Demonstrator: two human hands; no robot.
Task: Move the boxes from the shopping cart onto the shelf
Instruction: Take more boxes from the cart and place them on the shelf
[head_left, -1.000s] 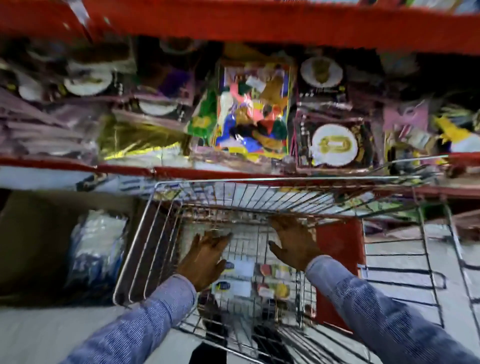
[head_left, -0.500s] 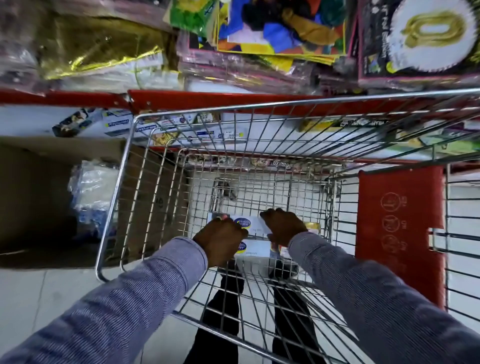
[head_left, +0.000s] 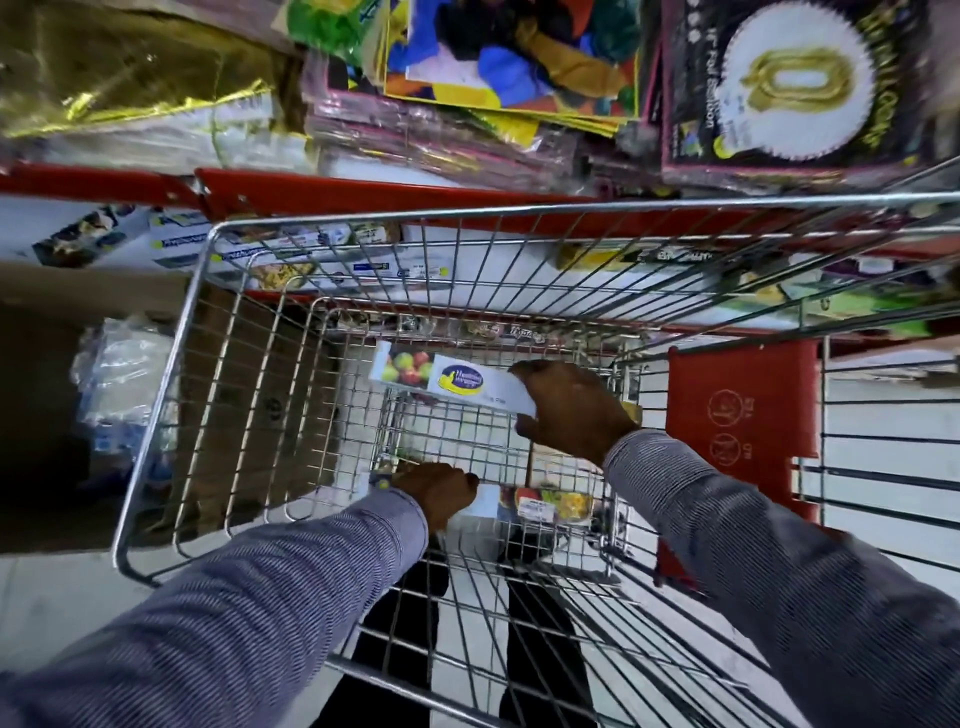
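Head view looks down into the wire shopping cart (head_left: 171, 374) parked against the red shelf (head_left: 363, 195). Picking-up step, I'd judge: next, lift both boxes clear over the rim. The right hand (head_left: 574, 410) grips a raised white box (head_left: 447, 382) by its end; the left hand (head_left: 436, 491) closes on a second box (head_left: 545, 504) on the cart floor.

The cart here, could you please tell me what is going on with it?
A person is unloading boxes from the cart. The right hand holds one white box by its end, lifted inside the basket. The left hand rests on another box lying on the cart floor. The shelf stands just ahead.
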